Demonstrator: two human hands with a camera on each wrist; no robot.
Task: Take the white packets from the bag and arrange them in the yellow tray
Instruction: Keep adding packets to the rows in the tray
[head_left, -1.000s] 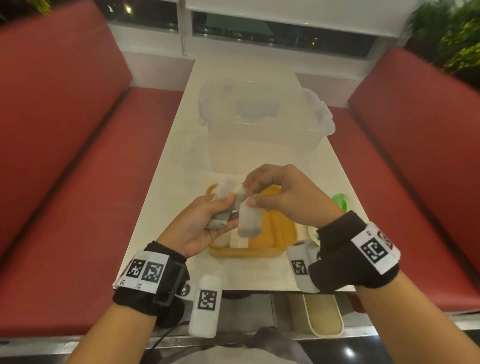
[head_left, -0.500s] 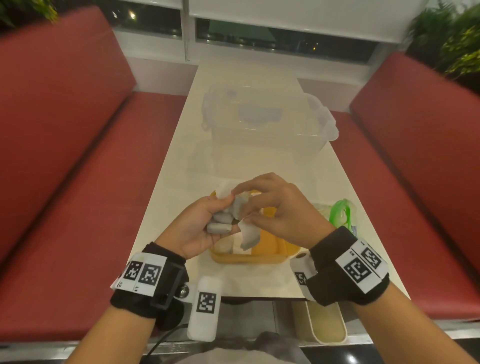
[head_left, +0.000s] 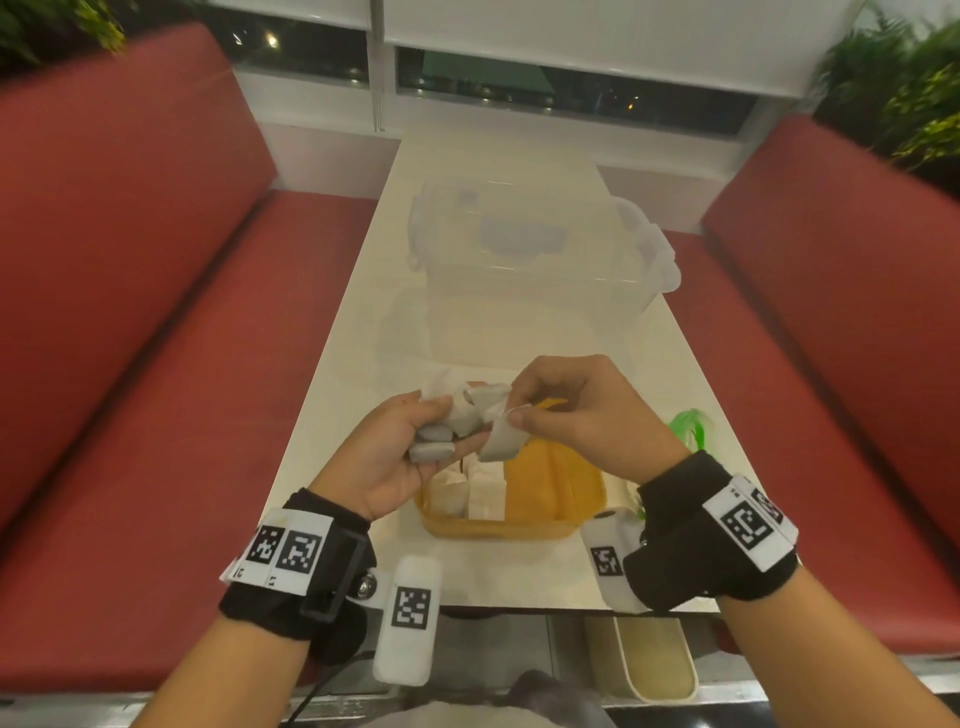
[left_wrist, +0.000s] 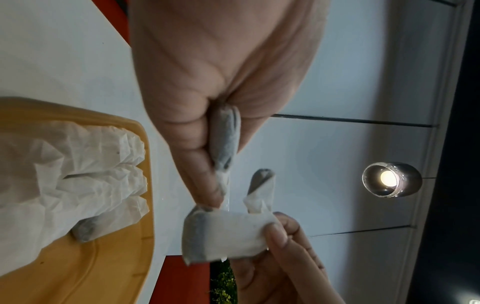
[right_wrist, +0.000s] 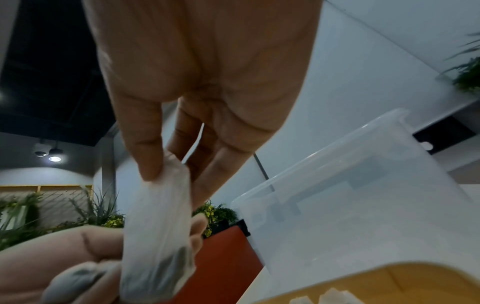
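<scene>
Both hands hover just above the yellow tray (head_left: 550, 488) near the table's front edge. My left hand (head_left: 415, 441) grips a bunch of several white packets (head_left: 457, 418), thumb on top. My right hand (head_left: 524, 410) pinches one white packet (head_left: 501, 441) by its top edge between thumb and fingers, so it hangs down beside the bunch. The wrist views show this packet (left_wrist: 228, 234) (right_wrist: 161, 234) with dark contents at its lower end. Several white packets (head_left: 475, 491) (left_wrist: 78, 174) lie side by side in the left part of the tray (left_wrist: 116, 267). No bag is identifiable.
A clear plastic lidded box (head_left: 535, 270) (right_wrist: 363, 195) stands on the white table (head_left: 358, 384) right behind the tray. Something green (head_left: 691, 426) lies to the right of the tray. Red bench seats (head_left: 156, 364) flank the table on both sides.
The right hand's packet has lifted slightly and drawn closer to the bunch in the left hand. Both hands have stayed over the tray; the head view has tilted a little.
</scene>
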